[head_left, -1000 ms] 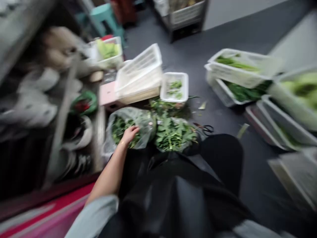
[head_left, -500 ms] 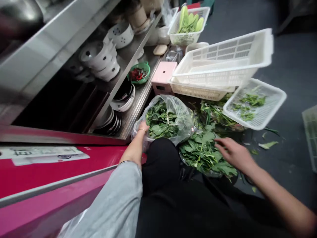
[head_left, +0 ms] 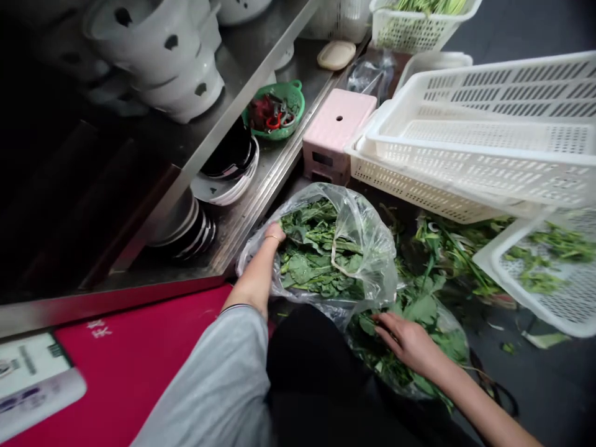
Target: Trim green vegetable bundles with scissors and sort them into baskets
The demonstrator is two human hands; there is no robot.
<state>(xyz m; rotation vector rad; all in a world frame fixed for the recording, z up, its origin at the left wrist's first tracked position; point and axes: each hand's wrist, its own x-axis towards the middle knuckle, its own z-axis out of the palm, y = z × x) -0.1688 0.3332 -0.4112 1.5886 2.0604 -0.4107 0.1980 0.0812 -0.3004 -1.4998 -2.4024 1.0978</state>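
A clear plastic bag full of leafy greens stands on the floor in front of my knee. My left hand is closed on the bag's left rim, its fingertips partly hidden by the leaves. To the right, a second clear bag holds more leafy greens. Just over this second heap is my right hand, fingers stretched leftward and slightly apart at the leaves. Nothing shows between its fingers.
Past the bags stand a pink stool and stacked white baskets. One white basket at right contains green scraps. Loose trimmings litter the floor. On the left, a metal shelf carries bowls and a green colander.
My right hand has moved left and inward over the second heap of greens. My left hand stays at the bag's rim. The view has moved closer to the bags and shelf.
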